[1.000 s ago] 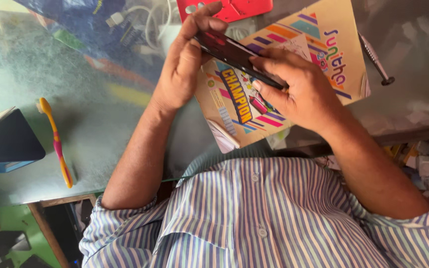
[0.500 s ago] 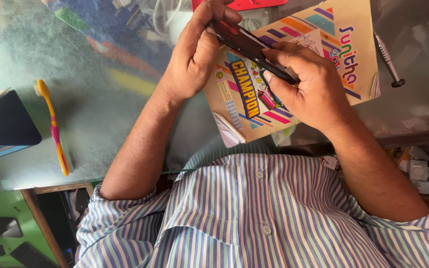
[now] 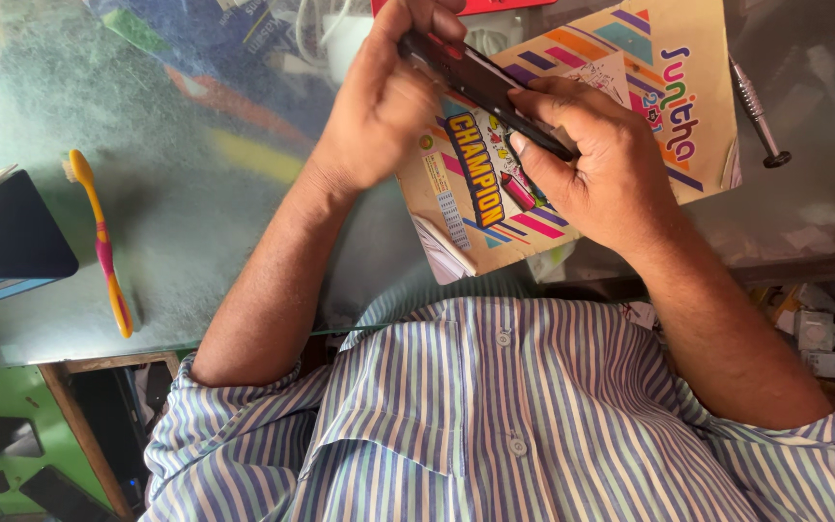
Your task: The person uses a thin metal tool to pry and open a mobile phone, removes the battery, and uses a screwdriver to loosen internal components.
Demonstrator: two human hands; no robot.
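Together both hands, left hand and right hand, clasp a dark phone.

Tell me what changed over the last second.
Little changed. Both hands kept their grip on the thin dark device; the left hand and right hand sit slightly higher in view. The notebook, toothbrush and screwdriver stayed put on the glass table.

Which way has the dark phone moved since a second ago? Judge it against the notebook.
No. The dark phone still slants across the notebook, near its upper left corner.
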